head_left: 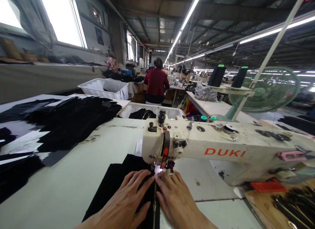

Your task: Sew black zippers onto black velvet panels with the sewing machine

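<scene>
My left hand (125, 199) lies flat with fingers stretched out on a black fabric piece (115, 179) at the front of the table. My right hand (176, 197) lies flat beside it, fingers spread, fingertips close to the lit needle area (159, 169) of the cream DUKI sewing machine (221, 150). A metal zipper (155, 206) runs along the fabric between my two hands, toward the presser foot.
Stacks of black cut fabric (66, 120) cover the left of the table. White bins (104, 88) stand behind. A green fan (270, 89) and black thread cones (216, 76) are at right. A person in a red top (156, 83) sits ahead. Zippers lie on a board (290, 202).
</scene>
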The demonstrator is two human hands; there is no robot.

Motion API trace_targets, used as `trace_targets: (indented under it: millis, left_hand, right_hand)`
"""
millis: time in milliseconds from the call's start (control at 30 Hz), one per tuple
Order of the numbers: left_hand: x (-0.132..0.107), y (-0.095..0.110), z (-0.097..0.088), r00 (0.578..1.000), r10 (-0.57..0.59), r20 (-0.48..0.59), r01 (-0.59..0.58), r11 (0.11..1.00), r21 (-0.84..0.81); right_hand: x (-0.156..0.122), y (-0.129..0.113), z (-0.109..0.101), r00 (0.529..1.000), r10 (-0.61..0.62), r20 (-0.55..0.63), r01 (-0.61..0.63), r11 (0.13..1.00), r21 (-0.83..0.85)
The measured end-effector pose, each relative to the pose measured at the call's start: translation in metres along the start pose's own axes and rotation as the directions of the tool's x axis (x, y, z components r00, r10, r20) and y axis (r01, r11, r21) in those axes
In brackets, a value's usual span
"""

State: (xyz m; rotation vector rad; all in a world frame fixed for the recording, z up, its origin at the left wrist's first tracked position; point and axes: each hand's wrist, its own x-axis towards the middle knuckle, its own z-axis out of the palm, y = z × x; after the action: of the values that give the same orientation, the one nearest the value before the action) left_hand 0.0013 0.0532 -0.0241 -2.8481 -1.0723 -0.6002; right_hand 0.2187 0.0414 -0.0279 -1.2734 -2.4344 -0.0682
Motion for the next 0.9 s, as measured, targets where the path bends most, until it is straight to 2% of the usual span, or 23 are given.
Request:
trace_targets:
  millis: [133, 333, 633, 800, 900]
  left_hand:
    - [0.003, -0.004, 0.003, 0.999, -0.028, 0.037, 0.028, 1.0, -0.002]
    - [0.002, -0.003, 0.004, 0.999, -0.004, 0.036, 0.004, 1.0, 0.015]
    - [0.004, -0.003, -0.001, 0.997, -0.012, 0.072, 0.01, 1.0, 0.021]
    - [0.012, -0.004, -0.002, 0.995, -0.015, 0.098, 0.018, 0.999, -0.028]
    - [0.011, -0.004, -0.002, 0.992, -0.035, 0.124, 0.039, 0.999, -0.029]
  right_hand:
    - [0.003, 0.004, 0.008, 0.999, 0.015, -0.031, -0.016, 1.0, -0.026]
    - [-0.006, 0.008, 0.02, 0.997, 0.022, -0.08, -0.021, 1.0, 0.013]
    - [-0.005, 0.007, 0.019, 0.994, -0.004, -0.105, 0.009, 0.999, 0.048]
    - [-0.003, 0.013, 0.018, 0.999, -0.008, -0.046, 0.01, 0.999, 0.044]
    - [-0.004, 0.009, 0.009, 1.0, -0.014, -0.007, 0.014, 0.998, 0.055]
